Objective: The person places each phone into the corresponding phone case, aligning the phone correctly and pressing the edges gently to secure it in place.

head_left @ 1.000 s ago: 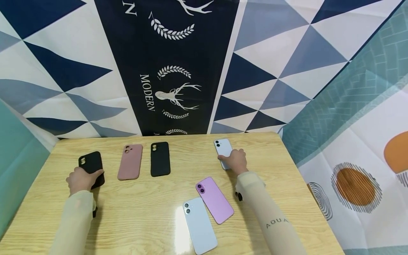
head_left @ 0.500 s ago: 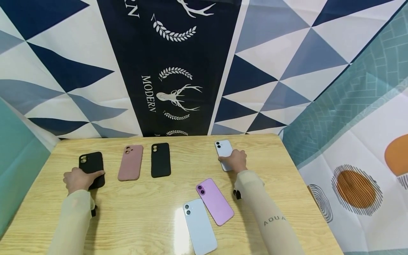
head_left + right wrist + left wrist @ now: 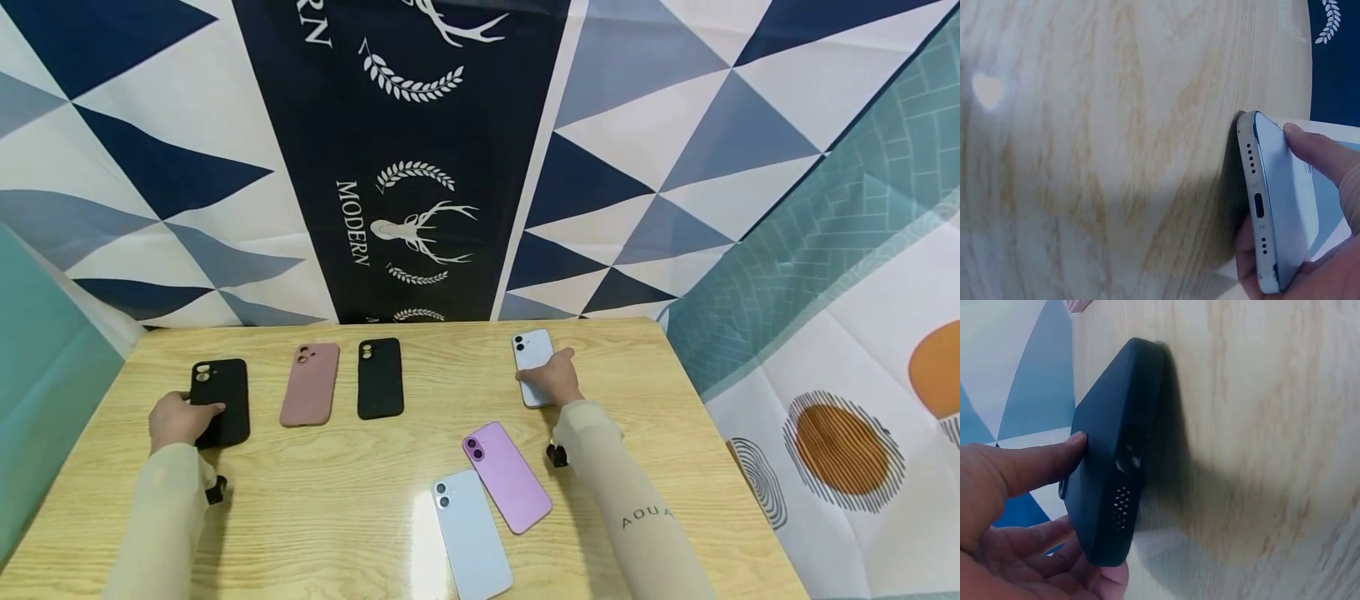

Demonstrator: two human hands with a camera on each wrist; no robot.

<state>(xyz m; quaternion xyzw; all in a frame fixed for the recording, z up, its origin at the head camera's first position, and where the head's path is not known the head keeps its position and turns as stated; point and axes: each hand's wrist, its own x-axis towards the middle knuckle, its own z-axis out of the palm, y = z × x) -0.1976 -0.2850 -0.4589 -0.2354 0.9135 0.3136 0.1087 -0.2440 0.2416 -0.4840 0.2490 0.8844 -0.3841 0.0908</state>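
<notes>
From the head, the left hand point(image 3: 178, 419) pinches the leftmost black case point(image 3: 228, 392) and the right hand point(image 3: 552, 379) a pale phone point(image 3: 534, 348), both on the table point(image 3: 337, 508); left wrist, thumb atop; right wrist, half-hidden fingertips seemingly tucked under: likely a pick-up, next wanting steady lifts.

Table point(image 3: 315, 508), pale wood grain, glare patch toward the near edge. Flat on it: pink case point(image 3: 310, 387) and narrow black case point(image 3: 380, 382), side by side, well back; purple phone point(image 3: 507, 479) and large pale-blue phone point(image 3: 472, 537) nearer, aslant, close together. Far-left black case point(image 3: 232, 392), small whitish phone point(image 3: 533, 348) back right: contact unclear.
</notes>
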